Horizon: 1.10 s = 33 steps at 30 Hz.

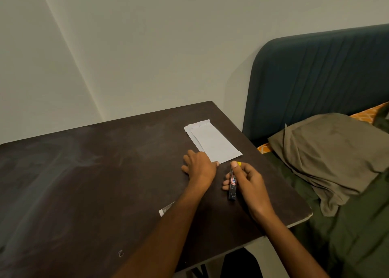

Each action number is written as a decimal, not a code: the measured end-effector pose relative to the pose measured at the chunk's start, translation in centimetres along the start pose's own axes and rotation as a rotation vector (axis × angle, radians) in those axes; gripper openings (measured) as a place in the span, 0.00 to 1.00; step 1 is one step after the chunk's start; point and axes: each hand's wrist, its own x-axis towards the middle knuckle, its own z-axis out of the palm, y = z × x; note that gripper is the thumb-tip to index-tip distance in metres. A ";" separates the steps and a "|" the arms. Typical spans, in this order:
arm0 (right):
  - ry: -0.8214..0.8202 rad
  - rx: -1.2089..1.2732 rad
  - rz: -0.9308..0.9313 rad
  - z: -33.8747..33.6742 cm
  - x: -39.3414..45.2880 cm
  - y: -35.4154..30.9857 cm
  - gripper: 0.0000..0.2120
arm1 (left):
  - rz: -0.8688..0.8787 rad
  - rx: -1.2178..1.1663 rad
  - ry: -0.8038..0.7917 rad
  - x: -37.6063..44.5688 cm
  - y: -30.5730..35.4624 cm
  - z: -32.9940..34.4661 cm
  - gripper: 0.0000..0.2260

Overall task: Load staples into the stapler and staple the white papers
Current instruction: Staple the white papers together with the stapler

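A small stack of white papers (213,142) lies on the dark table (84,172) toward its far right. My left hand (200,166) rests flat on the table, fingers apart, with the thumb on the near left corner of the papers. My right hand (247,181) grips a slim black stapler (233,185) with a red and white label and a yellow tip, just in front of the papers' near edge. A small white staple box (166,209) lies on the table, partly hidden behind my left forearm.
The table's right edge runs beside a bed with a dark blue headboard (315,77), an olive pillow (328,151) and a green blanket (347,225). Pale walls meet in a corner behind the table.
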 end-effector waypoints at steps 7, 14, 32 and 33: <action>-0.002 0.010 0.009 0.0 -0.1 -0.3 0.22 | -0.014 -0.339 -0.028 0.2 -1.0 -1.4 0.14; -0.054 -0.017 0.001 0.1 -0.5 -0.6 0.17 | -0.100 -1.047 -0.105 -1.2 -2.8 -3.8 0.06; -0.527 -0.120 0.196 12.1 -4.3 -3.3 0.24 | 0.155 -1.232 0.150 -8.3 -15.4 -10.0 0.08; -0.540 -0.121 0.210 13.0 -4.5 -3.2 0.25 | 0.154 -1.249 0.166 -8.5 -16.4 -10.1 0.09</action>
